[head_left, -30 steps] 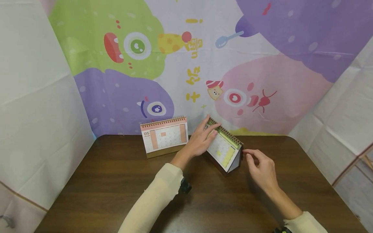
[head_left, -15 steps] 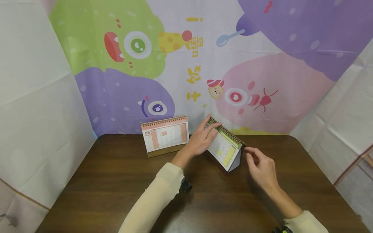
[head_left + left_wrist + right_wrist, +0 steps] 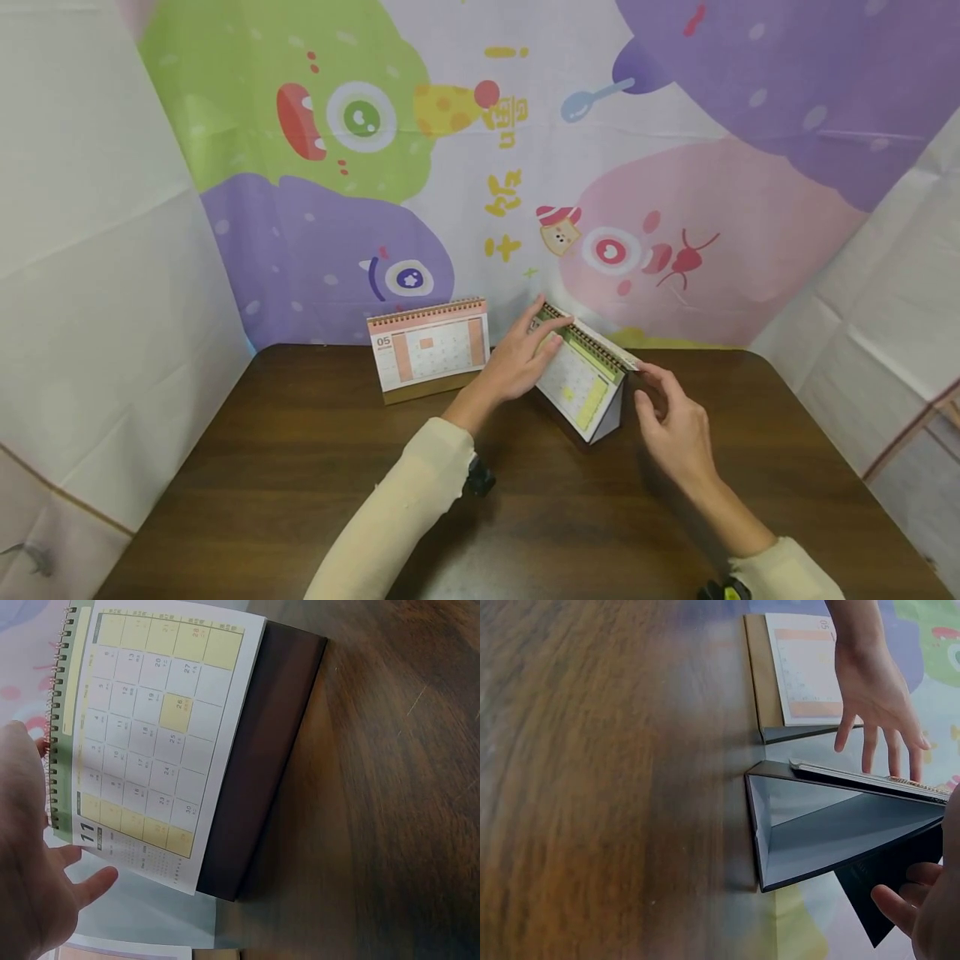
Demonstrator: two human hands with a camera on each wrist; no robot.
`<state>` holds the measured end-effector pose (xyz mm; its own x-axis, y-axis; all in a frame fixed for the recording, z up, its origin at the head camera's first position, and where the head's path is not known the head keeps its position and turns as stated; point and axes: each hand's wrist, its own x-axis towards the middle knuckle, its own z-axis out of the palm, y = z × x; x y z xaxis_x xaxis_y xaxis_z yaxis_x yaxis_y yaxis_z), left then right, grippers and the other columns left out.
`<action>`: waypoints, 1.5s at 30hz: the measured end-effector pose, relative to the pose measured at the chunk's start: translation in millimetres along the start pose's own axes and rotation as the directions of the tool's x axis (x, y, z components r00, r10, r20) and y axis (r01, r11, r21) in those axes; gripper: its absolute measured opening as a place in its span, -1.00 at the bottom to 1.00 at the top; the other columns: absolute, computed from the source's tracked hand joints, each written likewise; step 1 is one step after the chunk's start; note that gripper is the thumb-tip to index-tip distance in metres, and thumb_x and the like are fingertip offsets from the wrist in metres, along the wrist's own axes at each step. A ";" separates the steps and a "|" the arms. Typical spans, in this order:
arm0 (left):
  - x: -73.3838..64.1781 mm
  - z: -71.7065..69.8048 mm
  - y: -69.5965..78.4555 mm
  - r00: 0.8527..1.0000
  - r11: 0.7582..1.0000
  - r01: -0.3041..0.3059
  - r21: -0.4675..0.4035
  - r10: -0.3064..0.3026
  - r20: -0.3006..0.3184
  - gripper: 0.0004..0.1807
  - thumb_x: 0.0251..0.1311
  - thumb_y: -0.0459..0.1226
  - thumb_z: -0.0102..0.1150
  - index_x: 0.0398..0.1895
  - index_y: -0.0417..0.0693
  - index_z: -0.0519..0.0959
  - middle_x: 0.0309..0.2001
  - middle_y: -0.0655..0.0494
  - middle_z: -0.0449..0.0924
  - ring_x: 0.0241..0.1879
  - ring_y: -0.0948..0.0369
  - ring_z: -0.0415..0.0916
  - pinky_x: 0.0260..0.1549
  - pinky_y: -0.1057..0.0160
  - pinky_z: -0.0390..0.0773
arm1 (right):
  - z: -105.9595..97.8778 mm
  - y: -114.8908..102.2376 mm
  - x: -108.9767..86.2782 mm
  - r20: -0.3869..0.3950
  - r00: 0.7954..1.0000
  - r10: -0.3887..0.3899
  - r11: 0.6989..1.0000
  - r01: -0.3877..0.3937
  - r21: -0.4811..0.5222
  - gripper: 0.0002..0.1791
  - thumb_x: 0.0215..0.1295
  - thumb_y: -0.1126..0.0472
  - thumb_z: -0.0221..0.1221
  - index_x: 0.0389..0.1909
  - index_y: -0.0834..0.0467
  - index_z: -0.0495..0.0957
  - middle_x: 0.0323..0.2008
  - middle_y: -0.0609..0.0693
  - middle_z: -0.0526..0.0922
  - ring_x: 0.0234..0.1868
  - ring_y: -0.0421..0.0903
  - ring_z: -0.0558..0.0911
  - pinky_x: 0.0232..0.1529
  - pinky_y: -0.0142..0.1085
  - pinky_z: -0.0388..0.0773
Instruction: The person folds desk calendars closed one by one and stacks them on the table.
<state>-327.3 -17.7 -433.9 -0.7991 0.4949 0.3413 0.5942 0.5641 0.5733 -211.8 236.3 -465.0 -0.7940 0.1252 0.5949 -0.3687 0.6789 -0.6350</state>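
A green-topped spiral desk calendar (image 3: 573, 375) stands angled on the table, its front page reading 11 in the left wrist view. My left hand (image 3: 517, 358) rests along its upper left edge with spread fingers, some at the ring binding (image 3: 56, 712). At the calendar's far right top corner, my right hand (image 3: 678, 429) holds a raised page (image 3: 618, 354) by its edge with bent fingers; the thumb looks apart from it. From the right wrist, a dark sheet (image 3: 862, 881) sticks out behind the stand, beside my right hand's curled fingers (image 3: 892, 907). The exact pinch is hidden.
A second desk calendar (image 3: 431, 350), pink and marked 05, stands left of my left hand. Both stand near the back edge of the brown wooden table (image 3: 315, 483). A cartoon-printed cloth (image 3: 487, 167) hangs behind, with pale cloth walls (image 3: 90, 250) at the sides.
My right hand's fingertips have risen at the calendar's right corner, and the rear page has swung up, its pale face now showing behind the rings. My left hand stays in place.
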 end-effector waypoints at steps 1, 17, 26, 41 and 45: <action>0.1 -0.1 0.2 1.000 1.000 0.002 -0.002 -0.002 -0.001 -0.44 0.84 0.07 -0.26 0.73 0.33 0.40 0.91 -0.11 -0.19 0.85 -0.25 0.00 0.71 -0.46 0.23 | 0.2 0.3 0.7 -0.005 1.000 -0.005 1.000 0.005 -0.007 -0.56 0.56 0.37 0.29 0.39 0.11 0.70 0.23 0.25 0.86 0.18 -0.02 0.86 -0.09 -0.82 0.50; 0.2 1.1 2.8 1.000 1.000 -0.002 -0.007 0.002 -0.023 -0.46 0.84 0.05 -0.24 0.70 0.26 0.44 0.90 -0.16 -0.17 0.83 -0.30 0.03 0.73 -0.43 0.21 | -2.5 -3.7 15.0 -0.090 0.996 -0.026 1.000 0.025 -0.017 -0.62 0.52 0.37 0.32 0.26 0.05 0.81 0.04 0.17 0.92 -0.49 -0.36 0.44 -0.27 -0.44 0.36; 0.2 2.5 2.7 1.000 1.000 0.003 -0.004 -0.003 -0.022 -0.45 0.84 0.07 -0.24 0.71 0.28 0.42 0.91 -0.12 -0.20 0.83 -0.30 0.02 0.74 -0.44 0.17 | -5.0 -8.1 23.2 -0.126 0.991 -0.040 0.999 0.043 0.019 -0.64 0.50 0.38 0.31 0.21 0.08 0.84 -0.12 0.19 0.91 -0.71 -0.52 0.12 -0.51 -0.41 0.23; -0.9 4.9 3.1 0.999 1.000 0.001 -0.011 -0.001 -0.033 -0.46 0.84 0.06 -0.23 0.69 0.26 0.44 0.90 -0.14 -0.17 0.84 -0.28 0.02 0.76 -0.40 0.18 | -4.2 -14.6 28.3 -0.186 0.971 -0.150 0.983 0.167 0.080 -0.64 0.45 0.52 0.26 0.14 0.25 0.85 0.08 0.29 0.90 -0.24 -0.69 0.58 -0.12 -0.67 0.45; -1.5 5.5 2.5 0.999 1.000 0.000 -0.009 -0.001 -0.036 -0.46 0.84 0.06 -0.23 0.70 0.27 0.43 0.91 -0.11 -0.17 0.84 -0.28 0.02 0.75 -0.41 0.18 | -3.8 -16.1 27.9 -0.194 0.963 -0.187 0.971 0.211 0.112 -0.64 0.43 0.56 0.23 0.13 0.32 0.83 0.09 0.36 0.88 0.19 -0.80 0.57 0.26 -0.77 0.45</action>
<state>-324.0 -13.4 -437.1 -0.8023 0.4706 0.3671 0.5930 0.5583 0.5802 -226.2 231.6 -436.3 -0.6024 0.1340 0.7869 -0.5794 0.6046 -0.5466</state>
